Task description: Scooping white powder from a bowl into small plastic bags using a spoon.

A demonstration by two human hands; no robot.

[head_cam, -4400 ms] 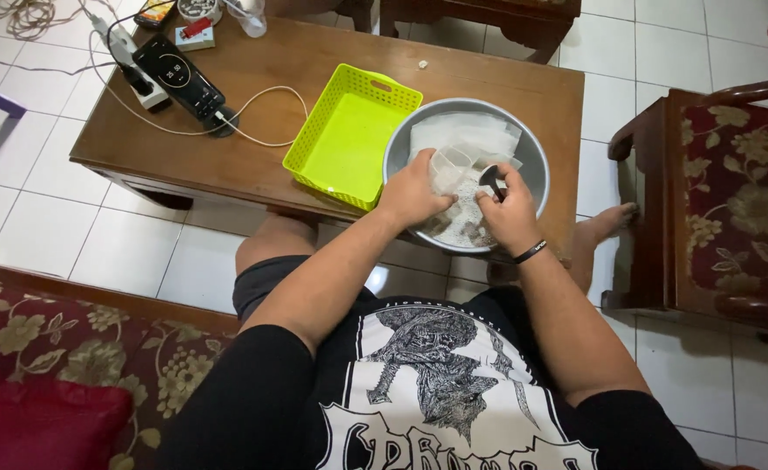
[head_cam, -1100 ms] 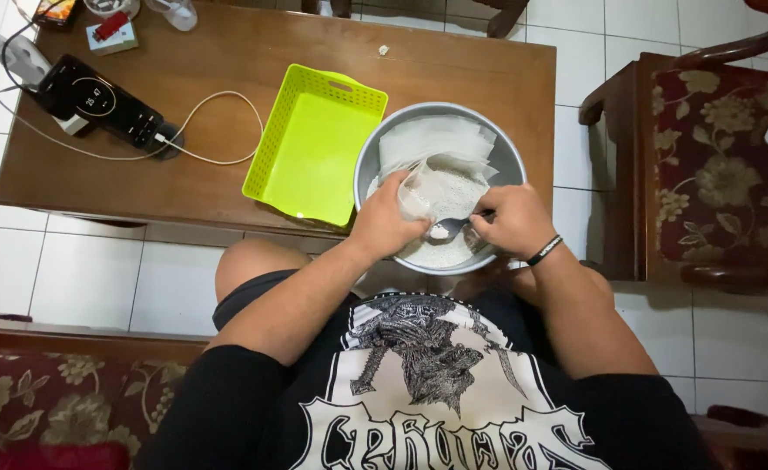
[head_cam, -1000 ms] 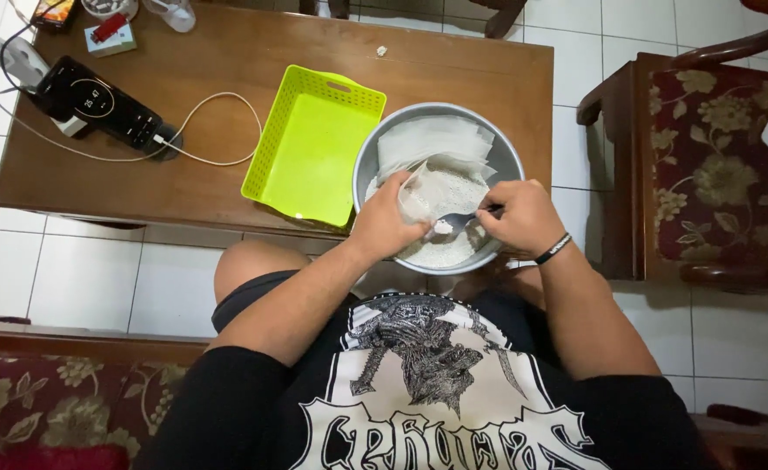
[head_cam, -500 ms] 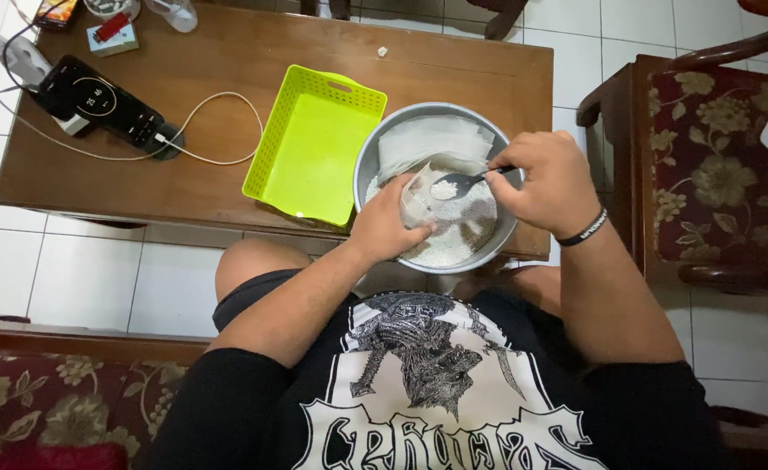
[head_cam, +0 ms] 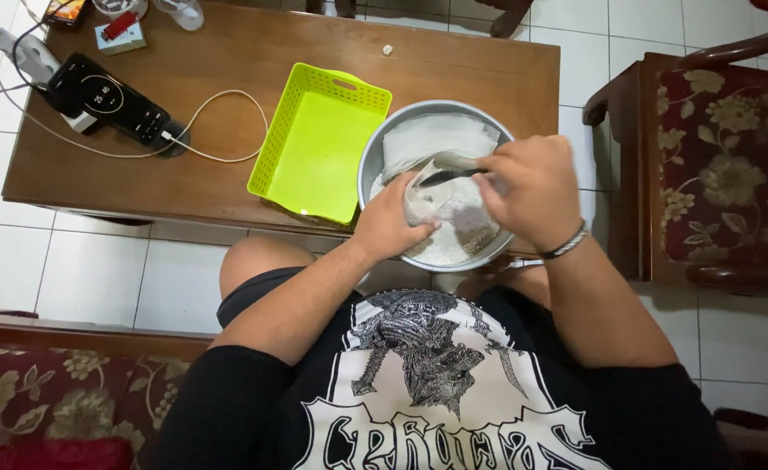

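The left hand (head_cam: 390, 228) grips a small clear plastic bag (head_cam: 440, 204) at its lower left side, fingers closed on the film, holding the bag mouth-up over the round metal basin (head_cam: 375, 157). The right hand (head_cam: 530, 187) pinches the handle of a dark spoon (head_cam: 452, 177), fingers closed around it. The spoon's long axis runs nearly level, from 3 o'clock to 9 o'clock, with its bowl pointing toward 9 o'clock and sitting at the bag's mouth. The bag's long axis runs roughly from 11 o'clock down to 5 o'clock, and pale grains show in its lower part.

The basin stands at the near edge of the brown wooden surface (head_cam: 227, 70), partly overhanging it, and holds white grains (head_cam: 440, 252) at its 6 o'clock side and folded white sheets (head_cam: 436, 135) at its 12 o'clock side. Touching the basin at its 9 o'clock sits a rectangular lime-green plastic basket (head_cam: 318, 144), its long axis tilted slightly toward 1 o'clock.

Far off at 10 o'clock lies a black power strip (head_cam: 110, 104) with a white cable (head_cam: 218, 126) looping from it. Beyond it, at the surface's far corner, rests a small pale box with a red object on top (head_cam: 121, 30); its markings are too small to tell. At 3 o'clock stands a wooden armchair with a dark red floral cushion (head_cam: 723, 165).
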